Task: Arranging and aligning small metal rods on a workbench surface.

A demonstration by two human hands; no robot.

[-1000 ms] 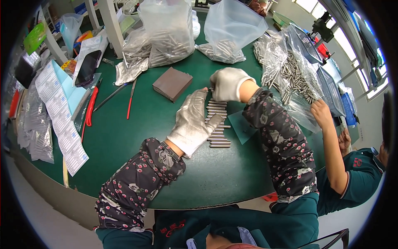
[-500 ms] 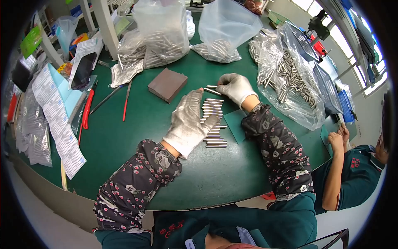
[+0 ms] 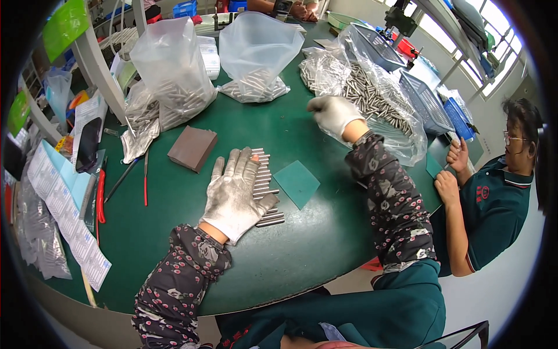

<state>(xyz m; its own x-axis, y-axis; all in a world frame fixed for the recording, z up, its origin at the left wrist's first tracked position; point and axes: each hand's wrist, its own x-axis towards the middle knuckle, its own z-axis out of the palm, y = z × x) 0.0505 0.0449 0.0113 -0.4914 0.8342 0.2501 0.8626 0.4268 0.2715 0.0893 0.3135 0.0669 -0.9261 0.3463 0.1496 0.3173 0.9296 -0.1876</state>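
Note:
My left hand (image 3: 233, 195), in a soiled white glove, lies flat with its fingers stretched out against a row of short metal pins (image 3: 264, 180). The glove covers the row's left ends, and its thumb lies across the lower pins. Out to the right, my right hand (image 3: 338, 118), gloved too, is held at the near edge of an opened plastic bag (image 3: 416, 152) with a heap of loose pins (image 3: 375, 102). Its fingers are curled; whatever they hold, if anything, is hidden. A green square sheet (image 3: 297, 184) rests between my hands.
A brown block (image 3: 193, 148) sits beyond my left hand. Two upright plastic bags of pins (image 3: 174, 70) (image 3: 256, 58) stand behind it. Red-handled pliers (image 3: 101, 198), files, a phone (image 3: 88, 145) and papers (image 3: 70, 218) lie left. A co-worker (image 3: 494, 203) sits right, near blue baskets (image 3: 427, 102).
My right hand has left the far end of the pin row and moved right to the opened bag. The left hand stays by the row, fingers now more spread. The whole view has shifted.

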